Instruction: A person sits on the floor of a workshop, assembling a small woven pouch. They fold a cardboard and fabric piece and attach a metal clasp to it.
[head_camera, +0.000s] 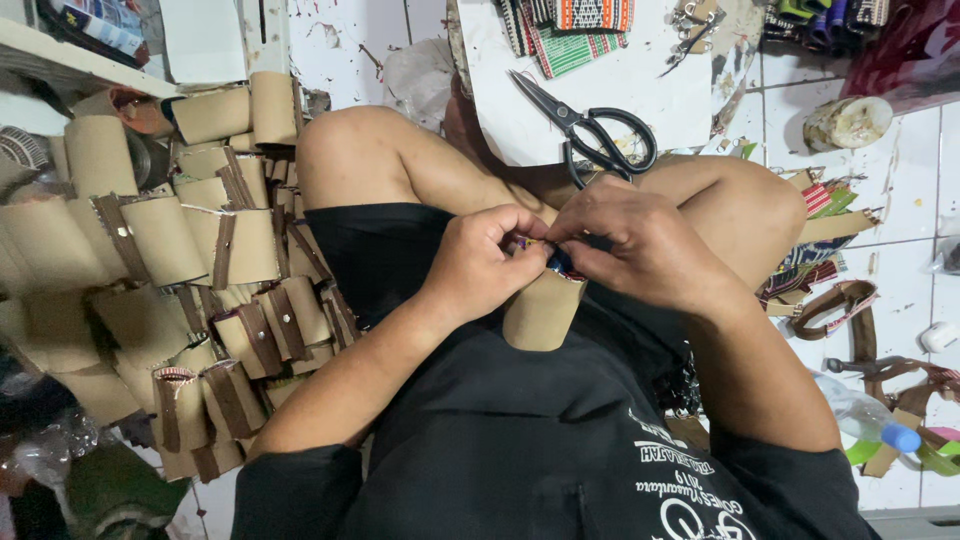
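I sit cross-legged on a white tiled floor. A tan rolled piece (541, 312) stands upright in my lap. My left hand (482, 263) pinches its top edge from the left. My right hand (640, 245) grips the same edge from the right, fingers curled over a small bit of colourful woven trim (556, 260). The two hands touch each other over the piece. The trim is mostly hidden by my fingers.
A big pile of similar tan rolled pieces with brown straps (200, 270) lies to my left. Black scissors (598, 130) rest on a white board (640, 90) past my knees, with woven fabric strips (570, 30) beyond. A blue-capped plastic bottle (868, 415) and brown straps (850, 310) lie at right.
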